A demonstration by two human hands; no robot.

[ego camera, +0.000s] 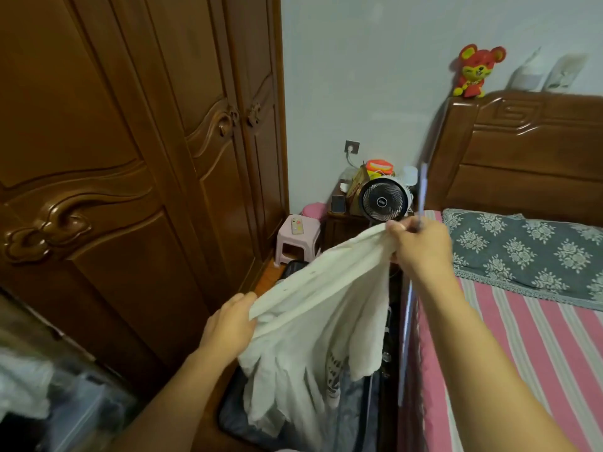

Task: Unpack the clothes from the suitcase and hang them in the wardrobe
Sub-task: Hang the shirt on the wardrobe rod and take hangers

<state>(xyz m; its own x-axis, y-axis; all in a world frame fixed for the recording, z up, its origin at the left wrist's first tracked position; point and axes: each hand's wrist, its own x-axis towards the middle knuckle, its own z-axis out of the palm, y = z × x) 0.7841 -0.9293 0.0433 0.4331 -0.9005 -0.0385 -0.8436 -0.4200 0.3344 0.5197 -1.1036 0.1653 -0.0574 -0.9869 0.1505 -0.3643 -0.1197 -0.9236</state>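
Observation:
A white garment (313, 308) hangs stretched between my two hands above the open dark suitcase (352, 406) on the floor. My left hand (228, 324) grips its lower left edge. My right hand (421, 246) pinches its upper right edge and also holds a thin blue-grey hanger (423, 190), which is blurred. The brown wooden wardrobe (130, 158) fills the left side, and its carved doors are closed.
A bed (535, 347) with a pink striped sheet and a grey floral pillow stands on the right, tight against the suitcase. Ahead are a pink stool (297, 236) with a phone on it, and a nightstand with a fan (383, 200). Blurred bags lie at lower left.

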